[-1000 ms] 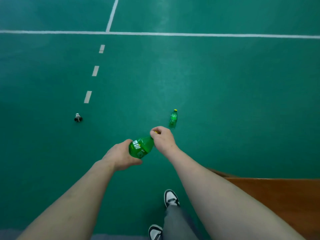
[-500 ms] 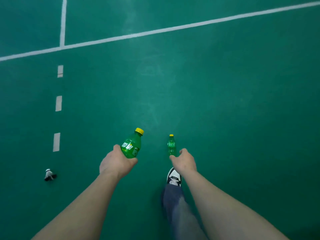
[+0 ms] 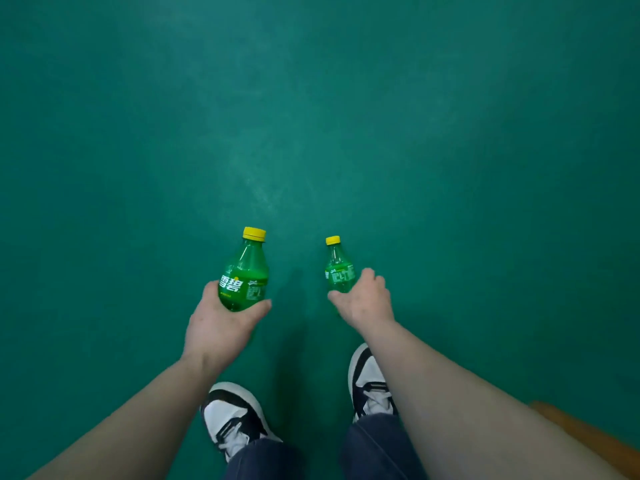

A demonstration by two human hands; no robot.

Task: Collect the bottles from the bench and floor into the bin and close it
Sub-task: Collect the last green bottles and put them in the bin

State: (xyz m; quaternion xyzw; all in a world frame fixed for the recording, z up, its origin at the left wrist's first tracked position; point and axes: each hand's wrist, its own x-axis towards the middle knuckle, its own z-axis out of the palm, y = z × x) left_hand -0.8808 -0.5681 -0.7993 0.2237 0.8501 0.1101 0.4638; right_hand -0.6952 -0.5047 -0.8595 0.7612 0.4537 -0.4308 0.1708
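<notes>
My left hand (image 3: 221, 327) grips a green soda bottle (image 3: 244, 275) with a yellow cap around its lower half and holds it upright above the floor. A second green bottle (image 3: 338, 268) with a yellow cap stands to the right. My right hand (image 3: 367, 299) wraps its base, thumb on the left side and fingers curled around the right. Whether this bottle still touches the green floor (image 3: 346, 133) I cannot tell. No bin is in view.
My two black-and-white shoes (image 3: 235, 417) stand on the floor just behind the hands. A corner of the brown wooden bench (image 3: 588, 441) shows at the bottom right. Green court floor fills everything ahead.
I have stepped forward, so the floor bottle now sits at my right hand, which has closed around its base. The court lines and the small object on the left have left the view.
</notes>
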